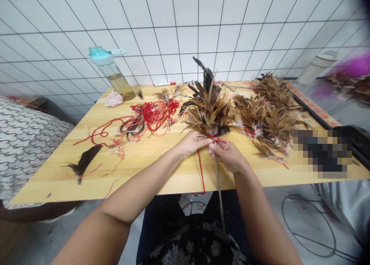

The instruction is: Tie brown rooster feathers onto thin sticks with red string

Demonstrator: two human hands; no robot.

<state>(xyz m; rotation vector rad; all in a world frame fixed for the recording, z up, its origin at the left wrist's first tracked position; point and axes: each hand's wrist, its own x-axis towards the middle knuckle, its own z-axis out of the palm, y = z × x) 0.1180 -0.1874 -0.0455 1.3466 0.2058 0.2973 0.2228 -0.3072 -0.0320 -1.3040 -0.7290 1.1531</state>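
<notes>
A bundle of brown and black feathers (pixel 209 110) stands fanned upward in front of me, its base at my fingers. Red string (pixel 201 172) wraps the base, and one length hangs down past the table's front edge. My left hand (pixel 195 143) is closed at the left of the base, thumb and fingers pinching the string. At the right, my right hand (pixel 228 154) pinches the red string at the knot, thumb toward the left hand. Below the hands a thin stick (pixel 219 195) runs down toward my lap. The fingers partly hide the knot.
More feather bundles (pixel 268 112) lie to the right. A red string tangle (pixel 154 112) with black-handled scissors (pixel 132 126) lies left, near a loose dark feather (pixel 86 159). A water bottle (pixel 117 78), a crumpled pale item (pixel 113 98) and a marker (pixel 164 83) are along the back.
</notes>
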